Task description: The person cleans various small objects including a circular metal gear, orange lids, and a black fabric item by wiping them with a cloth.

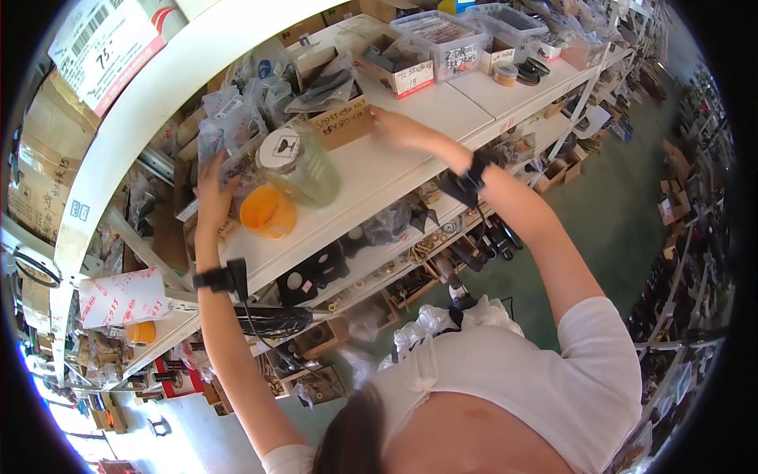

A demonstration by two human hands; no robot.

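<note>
My left hand (215, 196) reaches to the shelf's left part, its thumb apart from the fingers. Its fingertips touch clear plastic bags (229, 130). At the right end of an open cardboard box (345, 125) my right hand (395, 130) has its fingers curled on the box's edge; the fingertips are partly hidden. Dark parts in plastic bags (328, 87) fill that box. Between my hands stand a large clear greenish jar (316, 174) with a labelled lid and, in front of it, a yellow-orange round container (268, 213).
On the same white shelf (474, 118) stand a white carton (399, 75), clear plastic bins (454, 51) and a small round tin (504, 74). A curved white upright (118, 103) rises at the left. Lower shelves hold black parts (316, 272). A green floor (584, 213) lies to the right.
</note>
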